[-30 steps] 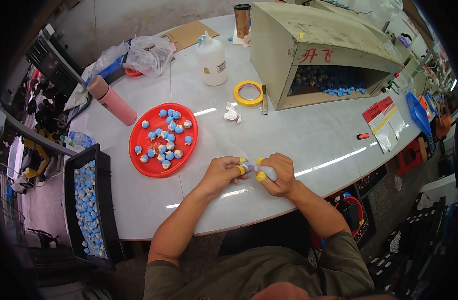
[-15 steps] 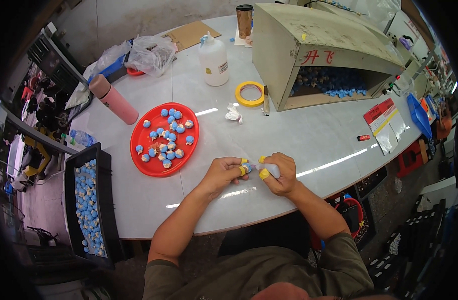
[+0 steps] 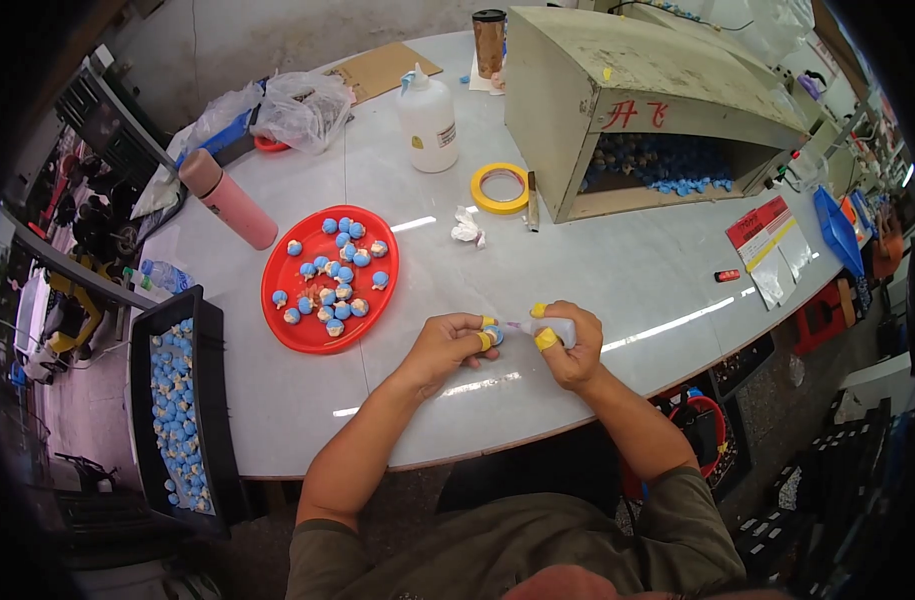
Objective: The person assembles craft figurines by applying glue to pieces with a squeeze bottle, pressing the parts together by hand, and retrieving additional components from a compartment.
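The left hand (image 3: 445, 345) pinches a small blue ball (image 3: 493, 334) steady between taped fingertips; the right hand (image 3: 569, 347), at its three o'clock, grips a small squeeze bottle (image 3: 555, 330), nozzle aimed at the ball; the red tray (image 3: 282, 325) of balls waits at ten o'clock, within reach.

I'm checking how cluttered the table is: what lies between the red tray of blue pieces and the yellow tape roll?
In the head view, a crumpled white scrap lies between the red tray and the yellow tape roll; the rest is bare white tabletop.
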